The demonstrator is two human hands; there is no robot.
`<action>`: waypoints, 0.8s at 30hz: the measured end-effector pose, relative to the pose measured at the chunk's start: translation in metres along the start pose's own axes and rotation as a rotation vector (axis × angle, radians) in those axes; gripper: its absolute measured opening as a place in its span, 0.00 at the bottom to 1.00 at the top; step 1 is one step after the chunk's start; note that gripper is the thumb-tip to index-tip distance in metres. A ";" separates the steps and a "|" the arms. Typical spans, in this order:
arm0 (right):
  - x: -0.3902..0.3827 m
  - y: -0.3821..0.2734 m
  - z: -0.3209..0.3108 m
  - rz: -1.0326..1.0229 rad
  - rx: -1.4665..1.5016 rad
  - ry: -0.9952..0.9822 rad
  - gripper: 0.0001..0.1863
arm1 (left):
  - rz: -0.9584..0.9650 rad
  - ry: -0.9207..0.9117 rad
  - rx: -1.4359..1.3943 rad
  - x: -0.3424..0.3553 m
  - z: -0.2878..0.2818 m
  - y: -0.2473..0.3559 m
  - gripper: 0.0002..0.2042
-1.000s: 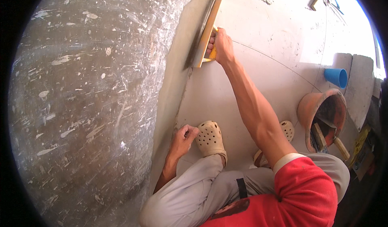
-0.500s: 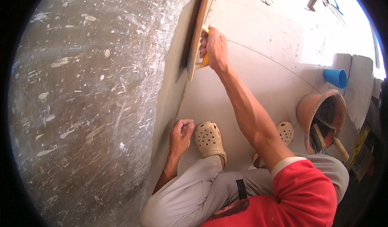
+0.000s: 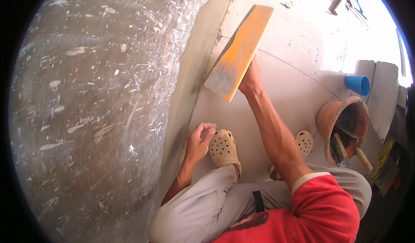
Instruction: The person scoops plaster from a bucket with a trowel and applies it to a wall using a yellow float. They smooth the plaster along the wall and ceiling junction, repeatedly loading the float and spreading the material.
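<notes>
My right hand (image 3: 251, 79) is wrapped round a plastering float, its fingers mostly hidden behind the board. The long yellow-orange face of the float (image 3: 242, 52) is turned up toward me, smeared grey at its near end, and stands apart from the wall. To the left rises the grey plastered wall (image 3: 95, 100), spattered with white flecks, with a paler smooth band (image 3: 183, 87) along its foot. Down by my left shoe, my left hand (image 3: 199, 142) is loosely closed with bent fingers, and nothing shows in it.
An orange-brown bucket (image 3: 322, 117) leans at the right with wooden-handled tools (image 3: 339, 147) in it. Beyond it are a blue cup (image 3: 356, 85) and grey blocks (image 3: 382, 96). A hand tool (image 3: 340, 3) lies far right on the tiled floor (image 3: 285, 96). My beige clogs (image 3: 223, 150) stand below.
My right hand has drawn the float off the wall to the right and tipped its face upward. My left hand has risen slightly and shifted right, its fingers a little less curled.
</notes>
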State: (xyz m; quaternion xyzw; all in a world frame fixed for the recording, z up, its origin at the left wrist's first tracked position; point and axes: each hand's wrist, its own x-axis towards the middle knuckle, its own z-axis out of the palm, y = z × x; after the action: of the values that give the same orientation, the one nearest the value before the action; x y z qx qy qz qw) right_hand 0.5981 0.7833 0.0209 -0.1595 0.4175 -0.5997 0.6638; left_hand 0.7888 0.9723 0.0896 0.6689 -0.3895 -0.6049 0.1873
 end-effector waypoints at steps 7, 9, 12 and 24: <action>-0.047 0.035 -0.023 0.280 0.389 0.057 0.20 | -0.213 -0.308 -1.066 0.037 0.023 0.026 0.19; -0.056 0.030 -0.036 0.190 0.301 -0.026 0.18 | -0.221 -0.466 -1.197 0.045 0.029 0.032 0.21; -0.065 0.015 -0.051 -0.008 0.007 -0.102 0.16 | -0.207 -0.581 -1.291 0.051 0.042 0.040 0.23; -0.077 -0.117 -0.083 -0.559 -1.253 -0.274 0.19 | -0.111 -0.968 -1.327 0.063 0.083 0.084 0.24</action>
State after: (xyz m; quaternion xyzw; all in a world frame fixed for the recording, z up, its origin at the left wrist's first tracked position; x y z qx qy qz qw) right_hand 0.4634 0.8516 0.0824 -0.6881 0.5403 -0.3687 0.3141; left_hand 0.6827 0.8904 0.0918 0.1027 0.0451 -0.9391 0.3248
